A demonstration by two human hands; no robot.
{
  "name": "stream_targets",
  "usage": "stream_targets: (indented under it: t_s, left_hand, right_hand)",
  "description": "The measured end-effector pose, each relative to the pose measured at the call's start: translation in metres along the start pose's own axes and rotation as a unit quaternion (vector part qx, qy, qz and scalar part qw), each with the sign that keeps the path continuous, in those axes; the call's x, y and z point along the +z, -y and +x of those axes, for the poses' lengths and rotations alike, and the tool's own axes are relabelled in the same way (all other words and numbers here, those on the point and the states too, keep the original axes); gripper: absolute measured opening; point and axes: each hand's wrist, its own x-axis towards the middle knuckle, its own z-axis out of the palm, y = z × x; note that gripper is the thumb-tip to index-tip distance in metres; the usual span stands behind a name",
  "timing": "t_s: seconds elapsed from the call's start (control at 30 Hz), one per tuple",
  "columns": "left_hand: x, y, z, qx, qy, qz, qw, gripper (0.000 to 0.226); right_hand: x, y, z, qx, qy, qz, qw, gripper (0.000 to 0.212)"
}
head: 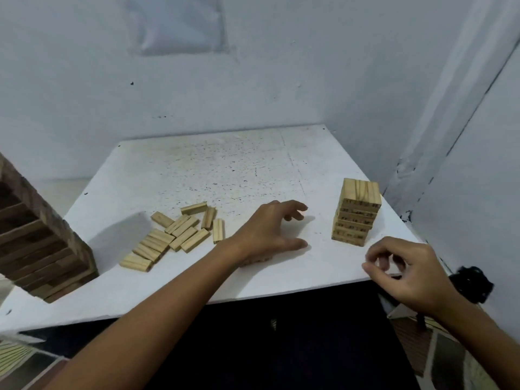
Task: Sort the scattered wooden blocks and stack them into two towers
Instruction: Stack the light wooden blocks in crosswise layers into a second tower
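Several loose light wooden blocks [176, 236] lie scattered on the white table [213, 170], left of centre. A tower of light blocks [356, 212] stands near the right edge. A taller tower of dark brown blocks [42, 246] stands at the near left. My left hand [270, 230] hovers over the table between the loose blocks and the light tower, fingers spread and holding nothing. A block seems to lie under its wrist, mostly hidden. My right hand [405, 271] hangs over the table's near right corner, fingers loosely curled, holding nothing.
Grey walls close the table in at the back and right. A black object [472, 282] sits just past the right corner. Patterned floor [439, 358] shows below on both sides.
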Motion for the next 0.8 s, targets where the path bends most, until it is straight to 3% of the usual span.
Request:
stream_targets:
  t_s: [0.17,0.3,0.4,0.8]
  left_hand:
    - [0.012,-0.003,0.025,-0.024,0.028,-0.034,0.999,0.082]
    - [0.02,-0.007,0.036,-0.031,0.039,-0.053,0.997,0.089]
    - [0.023,-0.009,0.04,-0.03,0.043,-0.059,0.997,0.091]
    - [0.032,-0.017,0.052,-0.029,0.057,-0.073,0.995,0.087]
  right_hand:
    - [-0.004,-0.02,0.011,0.133,-0.031,-0.028,0.99,0.042]
    - [-0.002,-0.023,0.031,0.166,0.014,-0.029,0.986,0.092]
    - [0.001,-0.029,0.04,0.175,0.037,-0.025,0.983,0.116]
    - [0.003,-0.043,0.044,0.176,0.044,0.027,0.983,0.129]
